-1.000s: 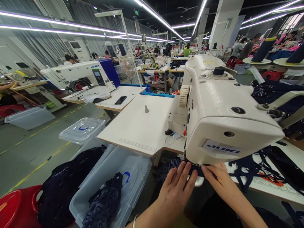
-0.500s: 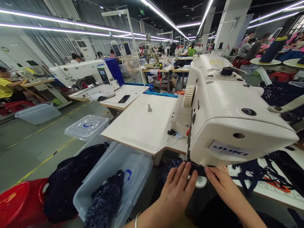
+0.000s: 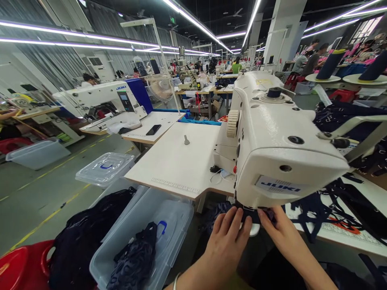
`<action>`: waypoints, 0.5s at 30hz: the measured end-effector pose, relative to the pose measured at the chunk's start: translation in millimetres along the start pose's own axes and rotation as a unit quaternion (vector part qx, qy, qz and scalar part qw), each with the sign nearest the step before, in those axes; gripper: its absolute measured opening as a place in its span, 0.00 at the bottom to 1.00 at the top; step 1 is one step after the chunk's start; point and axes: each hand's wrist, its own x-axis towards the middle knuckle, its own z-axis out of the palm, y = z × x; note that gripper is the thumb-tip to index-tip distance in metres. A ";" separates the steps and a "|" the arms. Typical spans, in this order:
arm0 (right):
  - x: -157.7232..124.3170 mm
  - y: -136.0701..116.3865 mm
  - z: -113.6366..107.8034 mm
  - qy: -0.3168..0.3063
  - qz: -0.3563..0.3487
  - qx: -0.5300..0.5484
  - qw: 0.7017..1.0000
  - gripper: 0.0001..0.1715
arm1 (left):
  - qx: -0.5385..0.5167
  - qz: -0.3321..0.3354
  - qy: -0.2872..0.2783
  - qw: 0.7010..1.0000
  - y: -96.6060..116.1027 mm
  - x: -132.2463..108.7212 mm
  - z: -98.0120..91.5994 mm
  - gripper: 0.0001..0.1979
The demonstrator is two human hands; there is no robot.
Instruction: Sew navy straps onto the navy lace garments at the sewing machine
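A white JUKI sewing machine (image 3: 281,149) stands in front of me, its head over both hands. My left hand (image 3: 225,241) presses its fingertips on a dark navy fabric piece (image 3: 250,216) just below the machine head. On the other side, my right hand (image 3: 281,231) pinches the right end of the same fabric between thumb and fingers. The machine head hides the needle area. Patterned navy fabric (image 3: 218,211) hangs to the left of my left hand.
Clear plastic bins hold a patterned navy garment (image 3: 134,259) and dark cloth (image 3: 87,229). A red stool (image 3: 24,266) stands lower left. Navy straps (image 3: 314,217) lie on the right worktop. A phone (image 3: 153,129) rests on the neighbouring table. Thread cones (image 3: 331,66) stand behind.
My view has shifted slightly. The right hand's fingers have lifted and curled more, with a fold of navy fabric showing beneath them. My left hand stays almost in place.
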 end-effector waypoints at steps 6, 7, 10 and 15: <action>1.0 -15.4 -1.7 -0.015 -0.017 0.011 1.000 0.14 | -0.029 -0.004 0.008 1.000 3.1 0.8 1.3 0.18; -0.6 -16.3 -2.2 -0.010 -0.019 0.010 1.000 0.14 | -0.067 -0.018 0.011 0.998 2.2 -0.3 0.5 0.18; -12.3 -18.4 -6.9 -0.003 0.011 -0.032 0.999 0.16 | -0.229 -0.135 0.034 0.963 -5.3 -6.2 -2.0 0.20; -45.2 -39.2 -17.0 -0.153 -0.130 -0.083 0.976 0.11 | -0.455 -0.205 -0.113 0.859 -16.7 -13.7 1.7 0.20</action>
